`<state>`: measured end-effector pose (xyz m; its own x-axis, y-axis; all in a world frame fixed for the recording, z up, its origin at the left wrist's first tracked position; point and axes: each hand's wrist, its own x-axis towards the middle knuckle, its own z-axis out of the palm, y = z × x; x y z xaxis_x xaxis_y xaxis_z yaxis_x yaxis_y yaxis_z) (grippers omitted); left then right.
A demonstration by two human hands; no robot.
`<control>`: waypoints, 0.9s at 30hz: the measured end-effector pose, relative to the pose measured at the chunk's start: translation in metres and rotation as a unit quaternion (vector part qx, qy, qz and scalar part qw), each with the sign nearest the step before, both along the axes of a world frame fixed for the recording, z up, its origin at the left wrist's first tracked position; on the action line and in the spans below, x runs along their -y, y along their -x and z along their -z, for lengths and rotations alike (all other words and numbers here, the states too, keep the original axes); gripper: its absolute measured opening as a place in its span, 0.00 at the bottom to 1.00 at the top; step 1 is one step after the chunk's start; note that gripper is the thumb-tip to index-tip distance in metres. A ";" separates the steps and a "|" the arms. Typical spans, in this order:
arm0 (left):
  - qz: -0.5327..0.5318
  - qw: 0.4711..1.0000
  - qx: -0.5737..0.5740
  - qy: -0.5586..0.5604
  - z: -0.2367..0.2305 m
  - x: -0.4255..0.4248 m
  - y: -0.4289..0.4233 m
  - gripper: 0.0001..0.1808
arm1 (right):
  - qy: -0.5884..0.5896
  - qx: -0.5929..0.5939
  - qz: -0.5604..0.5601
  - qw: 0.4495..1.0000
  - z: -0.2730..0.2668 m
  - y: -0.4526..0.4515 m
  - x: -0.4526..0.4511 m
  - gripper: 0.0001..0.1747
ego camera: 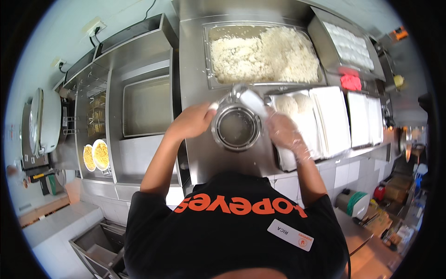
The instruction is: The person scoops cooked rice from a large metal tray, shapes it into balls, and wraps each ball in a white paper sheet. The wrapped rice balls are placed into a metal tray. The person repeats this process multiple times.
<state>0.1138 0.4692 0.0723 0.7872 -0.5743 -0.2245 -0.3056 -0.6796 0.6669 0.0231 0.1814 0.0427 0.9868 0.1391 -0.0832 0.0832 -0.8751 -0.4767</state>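
Note:
My bare left hand (pixel 195 120) closes on the slim handle of a metal utensil (pixel 239 91), whose blurred head lies above a round metal container (pixel 237 127). In my right hand (pixel 284 130), which wears a clear plastic glove, is a whitish spatula-like tool (pixel 252 101); its blade reaches to the utensil's head. The round container stands on the steel counter between my hands, with cloudy liquid inside. Beyond it is a large steel pan of cooked rice (pixel 258 55). Two rounded portions of rice (pixel 296 103) lie on white paper just beyond my right hand.
White paper stacks (pixel 329 120) fill trays at the right. Behind them stand a steel bin of white wrapped items (pixel 348 45) and a red cloth-like item (pixel 351 82). At the left are a steel basin (pixel 148 106) and two bowls of shredded yellow food (pixel 101 154).

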 end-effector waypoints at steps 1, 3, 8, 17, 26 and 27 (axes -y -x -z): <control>0.000 0.999 0.034 0.011 0.009 0.013 -0.023 0.17 | 0.017 0.071 -0.021 0.997 0.004 -0.025 0.018 0.13; 0.012 0.992 0.096 -0.079 0.034 0.050 -0.080 0.18 | 0.117 0.077 -0.029 0.990 0.027 -0.100 0.045 0.13; -0.089 0.966 -0.040 -0.238 0.115 0.137 -0.163 0.13 | 0.136 -0.023 0.059 0.989 0.114 -0.221 0.065 0.11; 0.098 0.971 -0.189 -0.112 0.153 0.141 -0.190 0.07 | 0.066 -0.153 -0.044 0.985 0.157 -0.260 0.038 0.11; -0.375 0.587 -0.600 0.394 0.105 0.129 -0.166 0.05 | 0.084 -0.081 0.020 0.993 0.099 -0.236 -0.002 0.21; -0.372 0.553 -0.618 0.416 0.098 0.129 -0.169 0.05 | 0.092 -0.047 0.028 0.994 0.091 -0.227 -0.006 0.23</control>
